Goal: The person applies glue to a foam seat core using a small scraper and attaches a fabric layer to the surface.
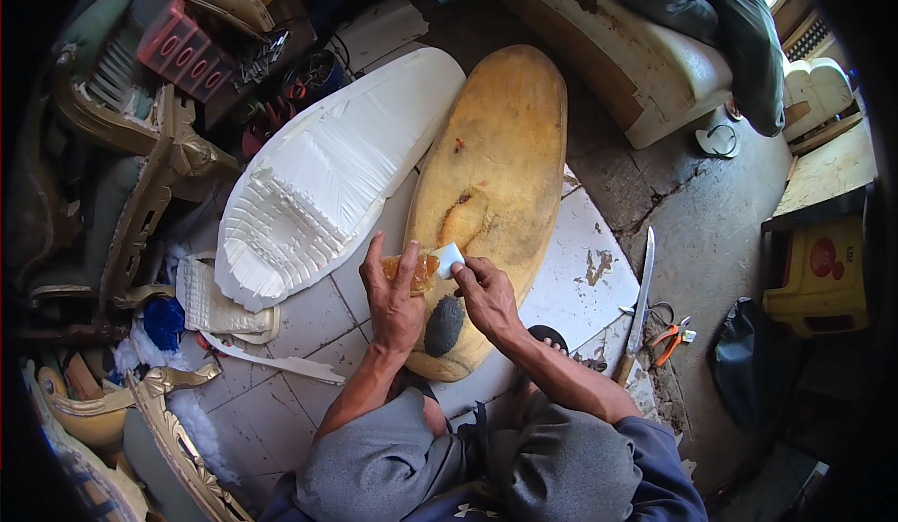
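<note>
A long, yellowed foam seat pad [510, 120] lies in front of me, with a dark grey oval patch [444, 326] at its near end and a torn, brown-stained spot in the middle. Above it my left hand [397, 297] grips an amber, glossy container [423, 273] that looks like it holds glue. My right hand [485, 293] pinches a small white flat square piece [448, 259] between thumb and fingers. The white square meets the amber container's right side. Part of the container is hidden behind my left fingers.
A white, ribbed seat cover [327, 166] lies left of the pad. Right of it are a long knife [641, 297] and orange-handled pliers [670, 340]. Carved gold furniture frames [140, 195] crowd the left. Another person [711, 7] sits on a pale padded piece [608, 54] at far right.
</note>
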